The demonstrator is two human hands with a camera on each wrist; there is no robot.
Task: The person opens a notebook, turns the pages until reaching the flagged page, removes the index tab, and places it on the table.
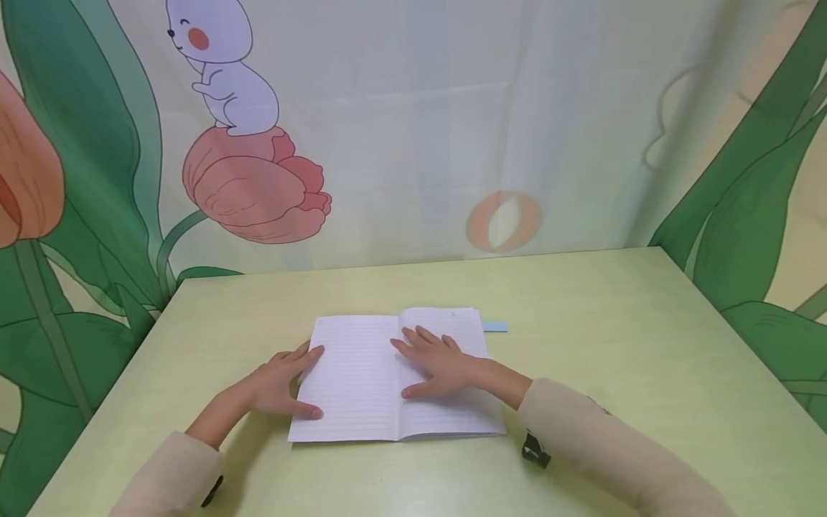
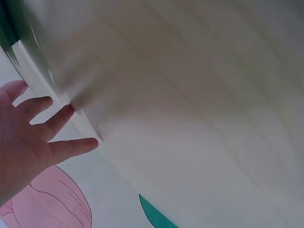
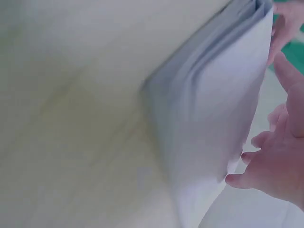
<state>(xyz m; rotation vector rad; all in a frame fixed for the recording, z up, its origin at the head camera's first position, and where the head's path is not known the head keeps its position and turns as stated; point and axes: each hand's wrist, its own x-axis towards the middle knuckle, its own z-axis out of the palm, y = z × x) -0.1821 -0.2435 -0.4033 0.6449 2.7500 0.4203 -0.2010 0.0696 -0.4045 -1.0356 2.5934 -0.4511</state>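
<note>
An open notebook point(image 1: 352, 380) with blank ruled pages lies on the table, its centre fold running toward me. My right hand point(image 1: 439, 365) rests on the right page, fingers spread and nearly straight, with the fingertips close to the fold. At the left edge, my left hand point(image 1: 278, 382) touches the notebook, its thumb and one fingertip over the page margin. Its fingers are straight and spread in the left wrist view. From the side, the right wrist view shows the layered pages point(image 3: 218, 90) and my right hand point(image 3: 280, 147) along the far edge.
A light blue strip point(image 1: 495, 327) sticks out past the notebook's upper right edge. The pale yellow-green table point(image 1: 594, 309) ends at the back against a curtain point(image 1: 400, 143) printed with a rabbit, flowers and leaves. Beige sleeves point(image 1: 607, 438) cover both forearms.
</note>
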